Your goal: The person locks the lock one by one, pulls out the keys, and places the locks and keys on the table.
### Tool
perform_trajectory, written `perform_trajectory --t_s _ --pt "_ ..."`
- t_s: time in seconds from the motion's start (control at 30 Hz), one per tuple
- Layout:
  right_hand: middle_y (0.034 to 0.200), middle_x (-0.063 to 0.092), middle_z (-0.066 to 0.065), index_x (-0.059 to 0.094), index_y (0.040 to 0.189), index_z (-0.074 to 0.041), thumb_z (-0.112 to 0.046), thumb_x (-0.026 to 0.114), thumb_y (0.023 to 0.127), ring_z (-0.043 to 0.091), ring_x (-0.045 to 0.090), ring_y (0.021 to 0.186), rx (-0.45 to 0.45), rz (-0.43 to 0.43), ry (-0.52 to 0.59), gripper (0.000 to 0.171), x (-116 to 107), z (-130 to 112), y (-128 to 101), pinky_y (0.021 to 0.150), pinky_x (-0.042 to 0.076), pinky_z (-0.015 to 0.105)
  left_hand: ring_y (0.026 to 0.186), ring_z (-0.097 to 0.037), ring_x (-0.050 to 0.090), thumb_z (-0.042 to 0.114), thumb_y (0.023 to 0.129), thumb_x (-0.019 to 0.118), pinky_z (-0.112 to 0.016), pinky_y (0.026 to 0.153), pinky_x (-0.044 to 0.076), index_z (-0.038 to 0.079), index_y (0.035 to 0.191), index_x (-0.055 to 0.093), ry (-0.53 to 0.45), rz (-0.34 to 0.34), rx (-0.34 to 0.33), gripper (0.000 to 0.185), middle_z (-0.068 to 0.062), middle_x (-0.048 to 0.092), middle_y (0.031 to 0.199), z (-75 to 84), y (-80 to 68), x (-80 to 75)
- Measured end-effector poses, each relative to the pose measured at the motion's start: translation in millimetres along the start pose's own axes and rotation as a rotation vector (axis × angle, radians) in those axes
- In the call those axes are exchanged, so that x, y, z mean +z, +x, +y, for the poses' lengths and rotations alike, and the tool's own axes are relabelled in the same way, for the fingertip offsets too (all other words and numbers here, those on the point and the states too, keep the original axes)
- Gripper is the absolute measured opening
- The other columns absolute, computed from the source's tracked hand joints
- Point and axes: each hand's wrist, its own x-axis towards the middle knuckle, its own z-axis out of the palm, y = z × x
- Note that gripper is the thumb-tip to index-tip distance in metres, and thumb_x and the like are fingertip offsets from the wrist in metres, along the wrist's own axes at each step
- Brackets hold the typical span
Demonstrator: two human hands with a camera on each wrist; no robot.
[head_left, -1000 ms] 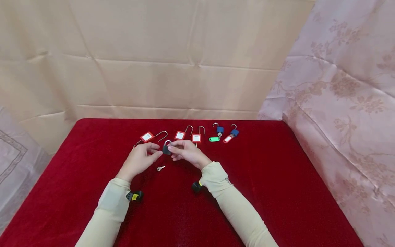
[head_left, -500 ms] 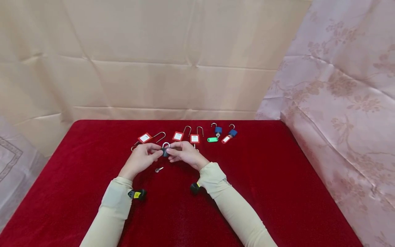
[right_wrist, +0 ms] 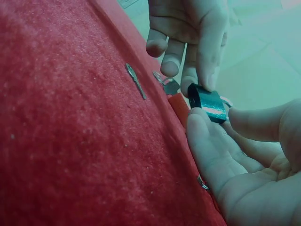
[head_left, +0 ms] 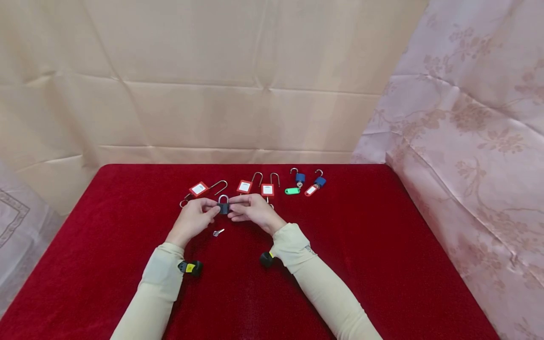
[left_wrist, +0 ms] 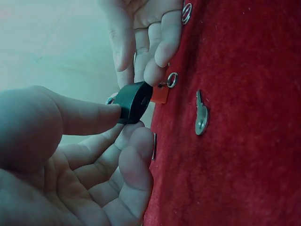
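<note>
Both hands pinch one small black padlock above the red worktop.

Head view: left hand (head_left: 193, 219) and right hand (head_left: 253, 212) hold the padlock (head_left: 223, 206); a key (head_left: 218, 232) lies just below. Left wrist: thumb and fingertips pinch its body. Right wrist: same grip, key (right_wrist: 135, 81) apart.

Red table (head_left: 382, 264), beige backdrop (head_left: 212, 94), floral curtain (head_left: 467, 141)
</note>
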Motion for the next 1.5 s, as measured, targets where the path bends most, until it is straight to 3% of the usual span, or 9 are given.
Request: perform_trajectory --t_s 0.5,0.83,1.5 --pt "0.123 0.067 0.026 0.058 0.134 0.010 -0.002 0.057 0.103 0.035 0.069 0.109 0.078 -0.012 -0.065 0.034 3.2 4.7 -2.0 0.088 0.057 0.037 0.065 -0.017 0.063 0.011 0.099 0.061 -0.029 0.059 0.052 -0.009 0.121 0.065 0.037 -0.054 -0.058 0.030 -0.014 0.070 0.090 -5.1 -1.0 2.9" --pt "0.121 0.069 0.020 0.060 0.133 0.008 -0.005 0.059 0.103 0.029 0.071 0.105 0.091 -0.001 -0.070 0.033 3.7 5.6 -0.8 0.087 0.058 0.035 0.067 -0.019 0.065 0.013 0.099 0.063 -0.030 0.062 0.053 -0.007 0.123 0.066 0.078 -0.073 -0.047 0.032 -0.018 0.071 0.105 -5.4 -0.7 3.8" --pt "0.123 0.067 0.020 0.060 0.132 0.009 -0.004 0.059 0.102 0.027 0.071 0.105 0.082 -0.011 -0.092 0.033 1.6 2.4 0.0 0.088 0.058 0.037 0.067 -0.019 0.065 0.012 0.100 0.061 -0.030 0.062 0.054 -0.007 0.125 0.065 0.070 -0.078 -0.055 0.032 -0.021 0.070 0.109 -6.7 -0.4 1.8"
